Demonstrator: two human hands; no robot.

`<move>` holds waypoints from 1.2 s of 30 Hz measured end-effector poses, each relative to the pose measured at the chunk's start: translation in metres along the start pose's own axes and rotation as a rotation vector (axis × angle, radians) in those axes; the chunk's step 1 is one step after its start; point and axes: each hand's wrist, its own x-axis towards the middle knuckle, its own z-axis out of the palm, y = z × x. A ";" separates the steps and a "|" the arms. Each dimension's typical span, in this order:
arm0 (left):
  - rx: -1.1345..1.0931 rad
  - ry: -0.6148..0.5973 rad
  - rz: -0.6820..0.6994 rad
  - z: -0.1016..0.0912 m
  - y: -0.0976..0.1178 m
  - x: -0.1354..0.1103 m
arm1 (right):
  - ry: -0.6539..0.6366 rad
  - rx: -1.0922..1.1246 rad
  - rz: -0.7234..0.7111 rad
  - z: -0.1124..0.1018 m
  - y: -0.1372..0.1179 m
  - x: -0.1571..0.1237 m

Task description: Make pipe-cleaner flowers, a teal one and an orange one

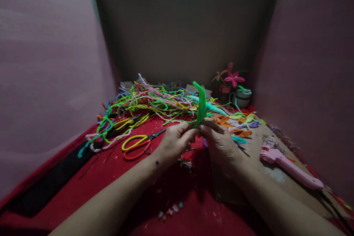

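Red cloth tabletop (83, 177), pink walls (41, 62); at 12 o'clock left hand (173, 142) and right hand (219, 142) pinched a fuzzy green pipe-cleaner leaf (201, 103).

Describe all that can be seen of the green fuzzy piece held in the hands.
The green fuzzy piece looks like bright green pipe cleaner, shaped into a narrow, leaf-like blade with a curved tip. It stands nearly upright above the red cloth, its lower end pinched between the fingers of the left hand and the right hand. Nothing else seems to touch it.
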 end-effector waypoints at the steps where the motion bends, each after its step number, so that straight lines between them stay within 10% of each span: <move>1: 0.153 0.080 0.097 0.001 -0.002 -0.001 | 0.005 -0.032 -0.020 0.001 0.000 -0.001; 5: 0.380 0.164 0.241 0.003 -0.012 -0.002 | 0.006 -0.200 -0.078 0.003 -0.004 -0.004; 12: -0.107 -0.058 -0.137 -0.001 0.001 0.002 | -0.044 -0.242 -0.047 -0.001 -0.002 -0.001; 22: -0.521 -0.404 -0.251 -0.014 0.000 0.003 | -0.211 0.022 0.141 0.000 -0.008 0.002; 29: 0.188 0.134 0.146 0.004 -0.004 -0.002 | 0.026 -0.225 -0.031 0.001 0.001 0.000; 36: -0.252 -0.054 -0.139 -0.002 -0.003 0.003 | -0.038 -0.185 -0.010 -0.001 -0.003 0.000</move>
